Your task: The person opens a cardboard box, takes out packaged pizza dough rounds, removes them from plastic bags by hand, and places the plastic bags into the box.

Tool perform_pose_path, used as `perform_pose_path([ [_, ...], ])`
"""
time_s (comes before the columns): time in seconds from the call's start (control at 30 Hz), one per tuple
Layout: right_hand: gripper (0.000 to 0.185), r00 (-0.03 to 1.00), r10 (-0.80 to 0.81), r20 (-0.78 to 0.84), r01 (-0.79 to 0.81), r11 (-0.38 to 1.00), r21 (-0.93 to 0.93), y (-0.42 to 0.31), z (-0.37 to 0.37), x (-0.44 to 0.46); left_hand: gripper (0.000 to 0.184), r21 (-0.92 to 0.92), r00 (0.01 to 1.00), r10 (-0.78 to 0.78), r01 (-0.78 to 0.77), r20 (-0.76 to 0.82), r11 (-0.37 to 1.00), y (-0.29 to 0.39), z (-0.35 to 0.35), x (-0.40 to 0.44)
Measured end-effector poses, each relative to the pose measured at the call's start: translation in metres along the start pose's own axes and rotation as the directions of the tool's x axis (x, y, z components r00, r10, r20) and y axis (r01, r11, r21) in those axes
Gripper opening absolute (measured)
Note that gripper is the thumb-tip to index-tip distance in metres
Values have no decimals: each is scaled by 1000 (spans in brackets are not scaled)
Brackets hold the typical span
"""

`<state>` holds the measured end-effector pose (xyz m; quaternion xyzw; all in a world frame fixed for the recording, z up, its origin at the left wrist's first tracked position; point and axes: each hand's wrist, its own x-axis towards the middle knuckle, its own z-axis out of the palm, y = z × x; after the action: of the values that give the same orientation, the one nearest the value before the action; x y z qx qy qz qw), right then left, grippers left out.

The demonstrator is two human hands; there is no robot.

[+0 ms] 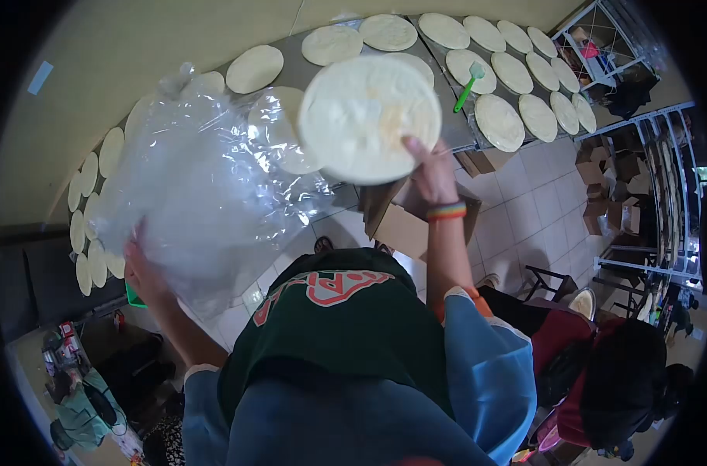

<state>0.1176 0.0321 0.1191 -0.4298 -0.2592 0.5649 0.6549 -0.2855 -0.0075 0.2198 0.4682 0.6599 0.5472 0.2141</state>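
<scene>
My right hand (pixel 435 177) grips the lower right edge of a round, pale pizza base (pixel 361 116), thumb on top. The base is held up above the table and slightly blurred; a light brown patch shows near its middle. My left hand (pixel 142 272) is closed on the left edge of a large clear plastic bag (pixel 206 179). The bag hangs wide and crinkled in front of the table and covers part of it. Whether anything is inside the bag I cannot tell. Several more pizza bases (pixel 499 123) lie spread on the grey table (pixel 291 71).
A green-handled brush (pixel 468 87) rests on one base at the right. An open cardboard box (pixel 404 225) stands below the table edge. Further right are a metal rack (pixel 664 116), more boxes (pixel 602 175), and a person in dark red (pixel 567 326).
</scene>
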Motion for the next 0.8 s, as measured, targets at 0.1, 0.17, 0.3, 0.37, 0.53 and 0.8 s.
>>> perform_pose_path([
  [0.1,50,970,-234,61,241,924,-295,-12,1,31,49,-30,991,94,-91,99,995,-1,-11,4],
  [0.17,77,832,-442,335,550,585,-596,-14,7,25,40,30,975,147,-154,165,988,6,-1,4],
  [0.3,120,684,-478,550,688,174,-704,-35,75,-55,21,113,527,309,-623,792,774,44,31,1],
  [0.37,125,561,-505,656,753,-18,-658,-40,81,-81,20,-290,2,393,-672,920,682,80,70,-2],
  [0.53,85,682,358,638,408,537,-738,-92,36,-117,22,-738,-537,539,-271,649,618,100,145,-25],
  [0.8,37,841,339,421,-206,921,-331,-52,-64,-206,33,-600,-706,420,-9,570,800,110,219,-102],
])
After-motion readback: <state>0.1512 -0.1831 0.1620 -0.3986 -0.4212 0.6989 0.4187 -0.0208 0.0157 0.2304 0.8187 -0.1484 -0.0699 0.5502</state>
